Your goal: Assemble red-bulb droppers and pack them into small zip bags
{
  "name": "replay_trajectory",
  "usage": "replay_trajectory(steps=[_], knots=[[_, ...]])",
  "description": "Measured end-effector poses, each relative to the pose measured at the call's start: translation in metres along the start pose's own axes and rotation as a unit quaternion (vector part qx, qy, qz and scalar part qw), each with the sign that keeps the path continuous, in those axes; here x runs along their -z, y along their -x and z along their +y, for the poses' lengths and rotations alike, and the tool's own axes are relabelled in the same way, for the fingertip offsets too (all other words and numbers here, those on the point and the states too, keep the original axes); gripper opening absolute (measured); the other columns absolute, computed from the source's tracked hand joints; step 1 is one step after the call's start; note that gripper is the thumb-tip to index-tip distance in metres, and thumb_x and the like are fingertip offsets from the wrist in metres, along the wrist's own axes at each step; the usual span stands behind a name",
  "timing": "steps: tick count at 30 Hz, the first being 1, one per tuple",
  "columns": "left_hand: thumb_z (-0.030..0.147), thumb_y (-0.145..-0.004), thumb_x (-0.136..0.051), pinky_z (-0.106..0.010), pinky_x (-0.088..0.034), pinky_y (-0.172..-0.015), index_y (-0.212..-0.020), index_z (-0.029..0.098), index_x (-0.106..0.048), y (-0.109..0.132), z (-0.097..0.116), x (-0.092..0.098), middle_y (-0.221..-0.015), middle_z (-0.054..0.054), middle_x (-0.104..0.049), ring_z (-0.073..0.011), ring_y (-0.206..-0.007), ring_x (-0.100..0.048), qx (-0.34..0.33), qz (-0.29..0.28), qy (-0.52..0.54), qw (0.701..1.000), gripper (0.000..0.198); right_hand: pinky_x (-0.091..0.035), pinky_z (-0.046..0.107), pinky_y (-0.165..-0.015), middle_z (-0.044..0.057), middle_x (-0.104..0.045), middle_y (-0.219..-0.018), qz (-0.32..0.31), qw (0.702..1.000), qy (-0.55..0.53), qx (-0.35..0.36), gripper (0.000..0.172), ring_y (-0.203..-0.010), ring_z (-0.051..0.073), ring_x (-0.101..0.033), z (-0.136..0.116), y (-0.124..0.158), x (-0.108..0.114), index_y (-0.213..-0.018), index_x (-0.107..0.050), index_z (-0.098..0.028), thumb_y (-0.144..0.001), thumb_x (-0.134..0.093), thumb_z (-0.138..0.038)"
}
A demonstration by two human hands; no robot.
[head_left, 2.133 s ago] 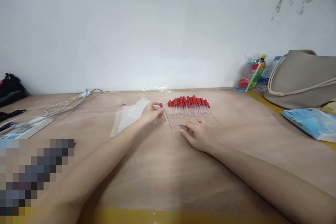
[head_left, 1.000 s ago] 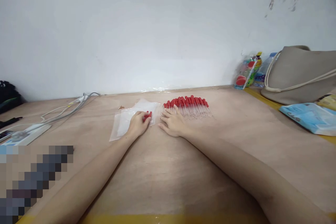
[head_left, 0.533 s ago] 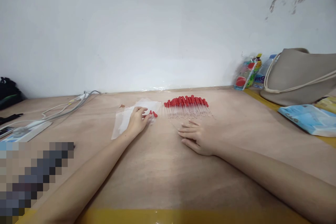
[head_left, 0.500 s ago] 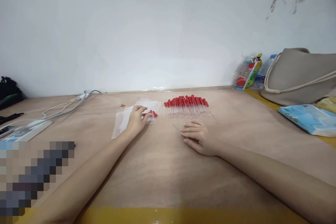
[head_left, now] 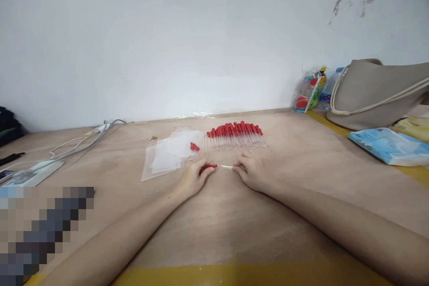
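Between the thumb and fingers of my left hand (head_left: 195, 176) is a red rubber dropper bulb (head_left: 211, 166), its end pointing right. My right hand (head_left: 253, 172) pinches a thin clear glass dropper tube (head_left: 226, 167), whose bare end points left at the bulb. A small gap separates the two. Just beyond my hands lies a row of droppers (head_left: 234, 130) with red bulbs at the far end and clear tubes toward me. A few loose red bulbs (head_left: 194, 146) rest on clear plastic bags (head_left: 167, 154) to the left.
At the left lie a white power strip (head_left: 40, 173) and grey cables (head_left: 90, 143). Drink bottles (head_left: 308, 91), a grey bag (head_left: 378, 94) and a blue tissue pack (head_left: 390, 146) stand or lie at the right. A white wall (head_left: 167, 44) bounds the table at the back.
My left hand has taken a red bulb from the plastic bags and moved right, toward me. My right hand has raised the glass tube from the tabletop, and the hands are now closer together.
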State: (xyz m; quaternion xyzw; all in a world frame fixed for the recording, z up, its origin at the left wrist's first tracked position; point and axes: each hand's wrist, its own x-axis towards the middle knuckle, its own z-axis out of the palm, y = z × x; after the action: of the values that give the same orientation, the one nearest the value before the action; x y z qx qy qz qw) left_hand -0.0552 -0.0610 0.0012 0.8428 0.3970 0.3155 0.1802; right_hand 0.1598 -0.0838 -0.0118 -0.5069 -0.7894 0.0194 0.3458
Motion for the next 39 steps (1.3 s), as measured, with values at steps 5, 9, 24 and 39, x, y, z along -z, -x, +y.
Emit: replay_trajectory(steps=[5,9,24,39], knots=[[0.030,-0.083,-0.049,-0.026,-0.044,-0.064,-0.085,0.017,-0.061,0.000,-0.001,0.000,-0.079,-0.003,-0.063,-0.0152,-0.070,-0.057,0.006,-0.004,0.017,1.000,0.018,-0.036,0.031,-0.073,0.004,-0.058,-0.081,0.030,0.999,-0.037,0.018,0.008,-0.080,0.017,-0.050,-0.001,0.001,0.003,-0.074,-0.053,-0.018,-0.080,-0.049,-0.015],[0.032,-0.082,-0.050,-0.026,-0.045,-0.063,-0.087,0.017,-0.061,0.001,-0.001,-0.002,-0.077,-0.003,-0.063,-0.0150,-0.069,-0.057,0.014,-0.003,0.021,1.000,0.019,-0.030,0.034,-0.075,0.001,-0.062,-0.077,0.005,0.999,-0.038,0.012,0.010,-0.072,0.015,-0.054,-0.004,0.002,0.006,-0.078,-0.052,-0.019,-0.083,-0.045,-0.018],[0.033,-0.083,-0.050,-0.025,-0.045,-0.064,-0.088,0.015,-0.061,0.001,0.000,-0.003,-0.081,-0.003,-0.065,-0.0142,-0.072,-0.059,0.013,0.009,0.104,0.994,0.022,-0.031,0.032,-0.073,-0.001,-0.064,-0.071,-0.017,0.990,-0.115,0.080,0.009,-0.060,0.010,-0.053,0.001,0.003,0.003,-0.086,-0.059,-0.020,-0.082,-0.052,-0.024],[0.028,-0.084,-0.046,-0.021,-0.044,-0.064,-0.085,0.015,-0.062,0.003,0.008,0.001,-0.076,-0.001,-0.064,-0.0123,-0.069,-0.057,0.002,-0.052,0.102,0.993,0.021,-0.025,0.035,-0.077,-0.003,-0.064,-0.069,-0.036,0.987,-0.135,0.080,0.012,-0.060,0.011,-0.053,0.010,-0.002,0.001,-0.085,-0.064,-0.023,-0.082,-0.053,-0.025]])
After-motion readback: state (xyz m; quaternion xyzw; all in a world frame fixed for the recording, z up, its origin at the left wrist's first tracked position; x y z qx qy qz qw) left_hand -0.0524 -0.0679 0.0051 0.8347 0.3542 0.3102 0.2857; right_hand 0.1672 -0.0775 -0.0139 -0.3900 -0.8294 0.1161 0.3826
